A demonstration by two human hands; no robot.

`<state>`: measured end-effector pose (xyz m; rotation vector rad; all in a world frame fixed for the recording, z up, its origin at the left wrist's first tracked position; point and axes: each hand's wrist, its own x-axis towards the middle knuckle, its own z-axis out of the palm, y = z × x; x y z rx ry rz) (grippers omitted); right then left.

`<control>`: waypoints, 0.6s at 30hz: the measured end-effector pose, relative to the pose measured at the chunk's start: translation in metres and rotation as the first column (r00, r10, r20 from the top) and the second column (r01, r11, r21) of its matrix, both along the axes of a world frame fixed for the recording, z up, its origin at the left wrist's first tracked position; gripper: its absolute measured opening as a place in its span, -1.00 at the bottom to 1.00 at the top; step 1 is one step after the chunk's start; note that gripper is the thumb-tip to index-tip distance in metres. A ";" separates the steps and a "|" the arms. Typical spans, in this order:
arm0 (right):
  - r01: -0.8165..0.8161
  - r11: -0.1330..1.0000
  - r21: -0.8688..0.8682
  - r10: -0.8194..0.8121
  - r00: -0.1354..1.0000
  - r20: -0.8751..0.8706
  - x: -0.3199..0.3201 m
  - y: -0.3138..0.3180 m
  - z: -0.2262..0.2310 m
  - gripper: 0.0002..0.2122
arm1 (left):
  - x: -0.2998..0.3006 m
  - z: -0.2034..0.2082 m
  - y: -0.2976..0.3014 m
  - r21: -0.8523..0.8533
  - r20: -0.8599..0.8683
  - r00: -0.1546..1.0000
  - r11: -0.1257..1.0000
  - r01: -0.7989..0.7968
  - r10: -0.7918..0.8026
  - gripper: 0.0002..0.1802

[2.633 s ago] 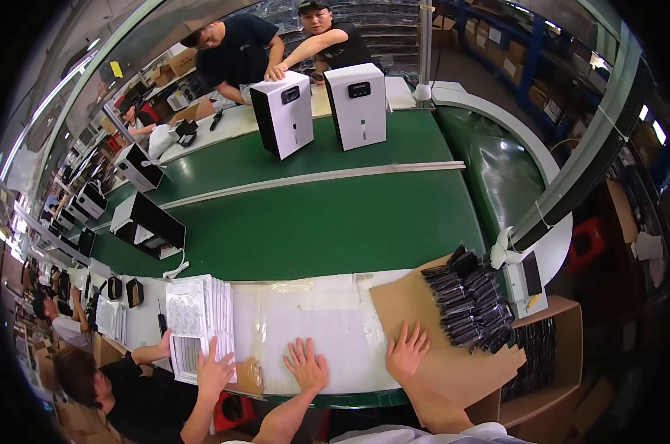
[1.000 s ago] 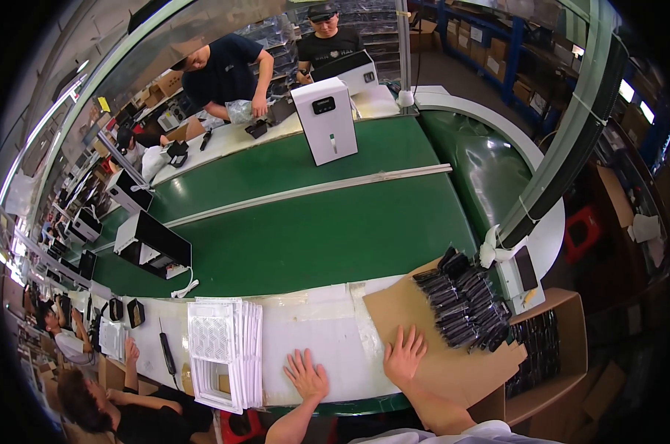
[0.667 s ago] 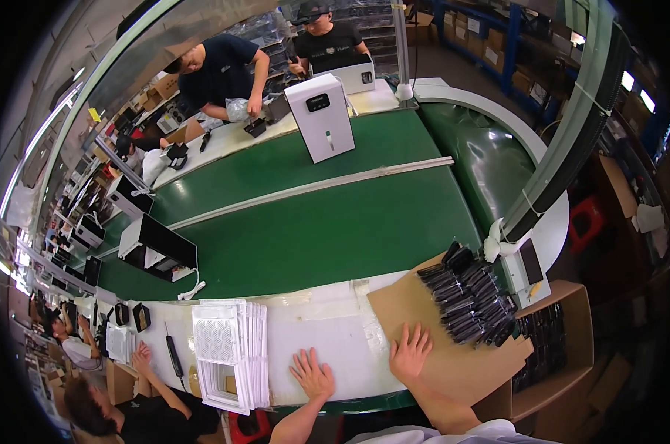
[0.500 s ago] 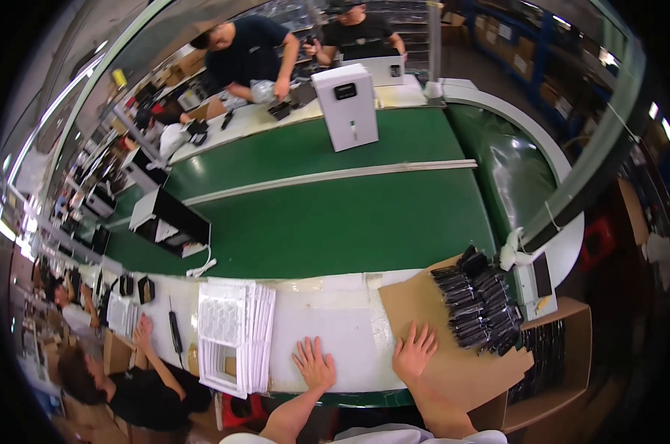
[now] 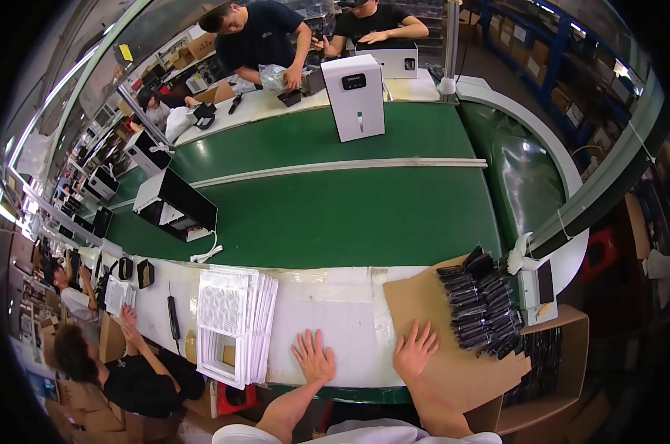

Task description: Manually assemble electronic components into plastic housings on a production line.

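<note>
Head view: two hands lie flat with fingers spread, the left hand [image 5: 314, 358] on the white desk [image 5: 335, 311], the right hand [image 5: 415, 349] on one cardboard sheet [image 5: 453, 362], gripping nothing. Just beyond sits one heap of black parts [image 5: 481, 305]; leftward, one stack of white grille panels [image 5: 235, 322]. Farther off, one white upright unit [image 5: 353, 96] rides the green conveyor [image 5: 335, 214].

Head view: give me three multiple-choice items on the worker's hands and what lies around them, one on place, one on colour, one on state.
1. Where does the right hand rest?
A. on the flat brown cardboard sheet
B. on the green conveyor belt
C. on the stack of white grille panels

2. What colour are the small packets piled on the cardboard sheet?
A. white
B. black
C. red

3. How is the left hand?
A. clenched round a tool
B. lifted off the bench
C. flat, fingers spread, holding nothing

Answers:
1 A, its palm lies on the sheet's near-left part.
2 B, the pile of black packets is plainly dark.
3 C, it lies open on the white bench top.
</note>
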<state>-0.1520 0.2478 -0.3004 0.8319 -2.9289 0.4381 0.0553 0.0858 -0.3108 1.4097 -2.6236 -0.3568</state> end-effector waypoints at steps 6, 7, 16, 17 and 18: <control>0.009 1.000 0.005 -0.009 1.000 0.003 0.001 -0.002 0.003 -0.36 | 0.001 0.000 -0.001 -0.004 -0.007 1.000 1.000 0.001 -0.001 -0.25; 0.013 1.000 0.005 -0.013 1.000 0.015 0.002 -0.003 0.002 -0.35 | 0.003 0.000 -0.002 -0.010 -0.001 1.000 1.000 0.005 -0.005 -0.24; 0.007 1.000 0.004 -0.007 1.000 0.002 0.003 -0.003 0.004 -0.36 | 0.004 0.002 -0.001 -0.011 -0.005 1.000 1.000 0.010 -0.010 -0.24; 0.009 1.000 0.003 -0.009 1.000 0.016 0.003 -0.002 0.003 -0.35 | 0.003 0.003 -0.001 -0.014 -0.012 1.000 1.000 0.012 -0.012 -0.25; 0.005 1.000 0.004 -0.005 1.000 0.019 0.003 -0.003 0.004 -0.35 | 0.003 0.004 -0.001 -0.013 -0.009 1.000 1.000 0.008 -0.008 -0.25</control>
